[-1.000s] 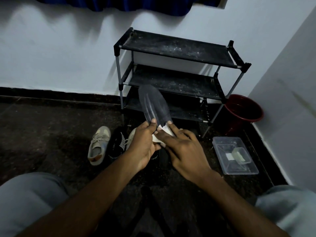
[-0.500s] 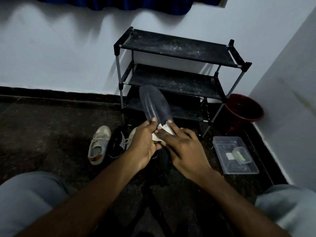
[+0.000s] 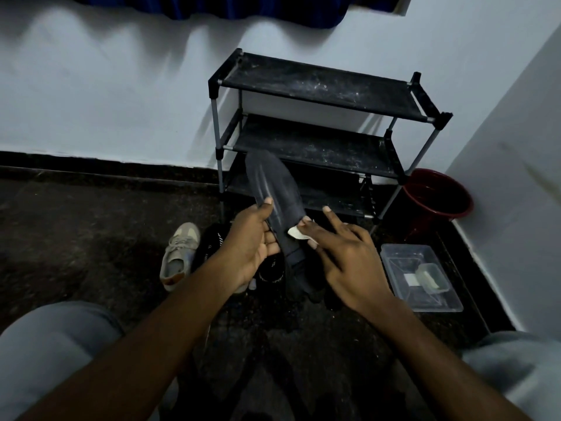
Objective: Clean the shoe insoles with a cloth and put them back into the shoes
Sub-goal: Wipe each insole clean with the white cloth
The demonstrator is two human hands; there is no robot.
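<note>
My left hand (image 3: 249, 247) holds a dark grey insole (image 3: 274, 189) near its middle, thumb on its face, toe end pointing up and away. My right hand (image 3: 343, 256) presses a small white cloth (image 3: 296, 233) against the insole's right edge with its fingers; the index finger sticks out straight. On the floor below lie a beige sneaker (image 3: 177, 253) and black shoes (image 3: 270, 275), partly hidden behind my hands.
A black three-tier shoe rack (image 3: 318, 86) stands against the white wall behind. A red bucket (image 3: 437, 196) sits in the corner at right, with a clear plastic tray (image 3: 425, 296) in front of it. My knees frame the bottom corners.
My hands have moved slightly apart. The right hand with the cloth slid to the insole's right edge and lower, showing more of the insole's heel half.
</note>
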